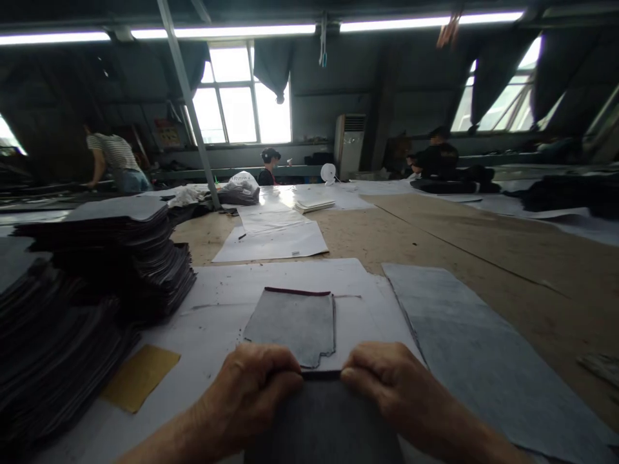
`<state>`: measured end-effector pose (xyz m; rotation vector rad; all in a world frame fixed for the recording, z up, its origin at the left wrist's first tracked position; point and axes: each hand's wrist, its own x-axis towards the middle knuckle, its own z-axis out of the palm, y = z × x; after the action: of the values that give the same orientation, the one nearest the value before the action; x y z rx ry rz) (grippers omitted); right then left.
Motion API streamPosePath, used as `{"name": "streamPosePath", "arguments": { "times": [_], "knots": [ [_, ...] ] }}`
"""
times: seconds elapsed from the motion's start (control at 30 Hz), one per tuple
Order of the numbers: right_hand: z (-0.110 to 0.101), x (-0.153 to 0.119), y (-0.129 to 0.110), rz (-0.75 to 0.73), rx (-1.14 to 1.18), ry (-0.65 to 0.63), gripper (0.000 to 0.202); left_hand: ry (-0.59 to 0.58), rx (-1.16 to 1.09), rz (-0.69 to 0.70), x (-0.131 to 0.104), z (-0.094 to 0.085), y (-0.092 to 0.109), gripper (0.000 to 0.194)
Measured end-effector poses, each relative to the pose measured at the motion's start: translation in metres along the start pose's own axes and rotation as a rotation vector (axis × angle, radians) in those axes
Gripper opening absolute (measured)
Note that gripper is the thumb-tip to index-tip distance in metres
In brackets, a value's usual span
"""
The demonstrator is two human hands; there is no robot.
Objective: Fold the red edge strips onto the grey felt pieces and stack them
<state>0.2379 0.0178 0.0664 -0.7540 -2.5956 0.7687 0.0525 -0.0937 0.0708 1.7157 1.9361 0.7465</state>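
Both hands pinch the far edge of a dark grey fabric piece [324, 422] at the bottom middle. My left hand [256, 386] closes on its left corner, thumb against the edge, and my right hand [384, 377] closes on the right corner. Between them the edge runs straight and looks like a dark band. Just beyond lies a smaller grey fabric piece [294, 322] with a dark red strip along its far edge and a notch at the near right. White paper [213, 328] lies under it. The near end of the held fabric is out of view.
Tall stacks of dark fabric pieces [159, 258] stand at left, with a tan card [142, 377] beside them. A large grey fabric sheet [464, 335] lies at right. Farther off are white sheets [275, 241], a metal post [188, 96] and several people [118, 158].
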Motion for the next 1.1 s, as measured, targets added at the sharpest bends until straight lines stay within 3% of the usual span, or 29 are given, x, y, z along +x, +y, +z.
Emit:
{"name": "streamPosePath", "arguments": {
  "times": [0.1, 0.23, 0.33, 0.5, 0.67, 0.9, 1.1],
  "knots": [
    [-0.004, 0.026, -0.002, 0.179, 0.155, -0.040, 0.022, 0.010, 0.051, -0.067, 0.017, -0.031, -0.009, 0.022],
    [-0.002, 0.064, 0.004, 0.235, 0.122, 0.017, 0.022, 0.060, 0.125, -0.063, 0.055, -0.056, -0.033, 0.024],
    [0.007, 0.089, 0.008, 0.261, -0.024, 0.135, 0.020, 0.134, 0.163, -0.047, 0.084, -0.056, -0.054, 0.022],
    [0.025, 0.115, 0.018, 0.215, -0.275, 0.262, 0.017, 0.314, 0.237, -0.010, 0.110, -0.034, -0.082, 0.022],
    [0.037, 0.120, 0.031, 0.200, -0.404, 0.297, 0.015, 0.423, 0.288, 0.036, 0.112, -0.014, -0.098, 0.022],
    [0.039, 0.120, 0.042, 0.188, -0.420, 0.248, 0.021, 0.377, 0.303, 0.069, 0.118, -0.017, -0.106, 0.020],
    [0.038, 0.118, 0.049, 0.163, -0.387, 0.139, 0.020, 0.291, 0.280, 0.098, 0.084, -0.013, -0.104, 0.024]
  ]
}}
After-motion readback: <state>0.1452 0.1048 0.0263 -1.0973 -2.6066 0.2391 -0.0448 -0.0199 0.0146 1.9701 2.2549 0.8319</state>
